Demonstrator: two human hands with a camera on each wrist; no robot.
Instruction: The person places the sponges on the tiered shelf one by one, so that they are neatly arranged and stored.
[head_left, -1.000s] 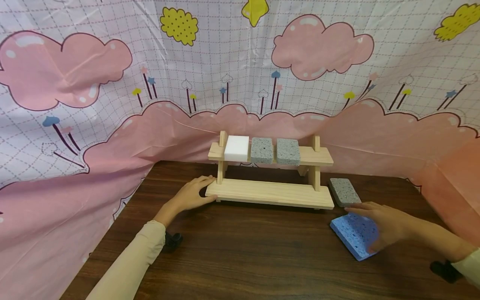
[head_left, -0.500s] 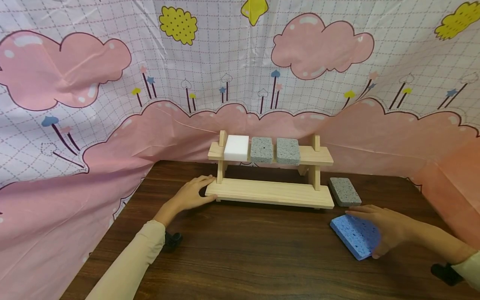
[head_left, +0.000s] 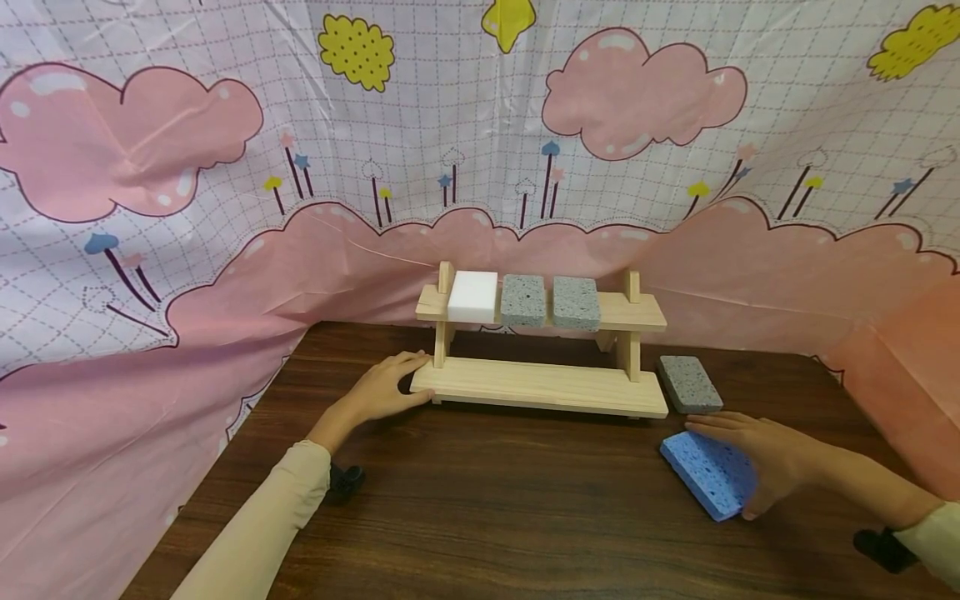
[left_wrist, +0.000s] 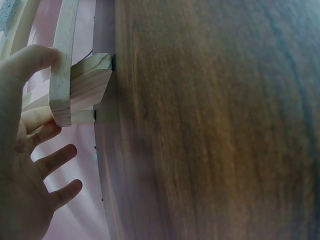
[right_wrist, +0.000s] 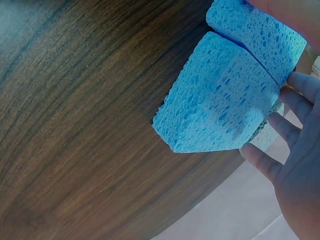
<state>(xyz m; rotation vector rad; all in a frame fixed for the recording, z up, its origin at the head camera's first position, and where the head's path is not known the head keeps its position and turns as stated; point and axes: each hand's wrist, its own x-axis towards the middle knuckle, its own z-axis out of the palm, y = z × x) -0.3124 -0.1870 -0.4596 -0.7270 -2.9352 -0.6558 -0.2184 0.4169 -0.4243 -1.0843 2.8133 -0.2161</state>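
Observation:
A two-tier wooden shelf point(head_left: 540, 385) stands at the back of the table. My left hand point(head_left: 386, 387) holds the left end of its lower board; in the left wrist view the thumb and forefinger lie on either side of the board point(left_wrist: 61, 80), other fingers spread. At the right, my right hand point(head_left: 780, 458) spans a blue sponge point(head_left: 705, 471), thumb at its near edge and fingertips at its far edge. The right wrist view reveals two blue sponges side by side, one point(right_wrist: 265, 40) between thumb and forefinger, the other point(right_wrist: 220, 100) by the remaining fingertips.
On the upper board sit a white block point(head_left: 474, 296) and two grey speckled blocks, a left one point(head_left: 522, 298) and a right one point(head_left: 576, 302). Another grey block point(head_left: 688, 383) lies beside the shelf's right end. A patterned curtain point(head_left: 510, 183) hangs behind the table.
My right hand shifts slightly over the blue sponge, while the sponge itself stays in place. The left hand and the shelf have not moved.

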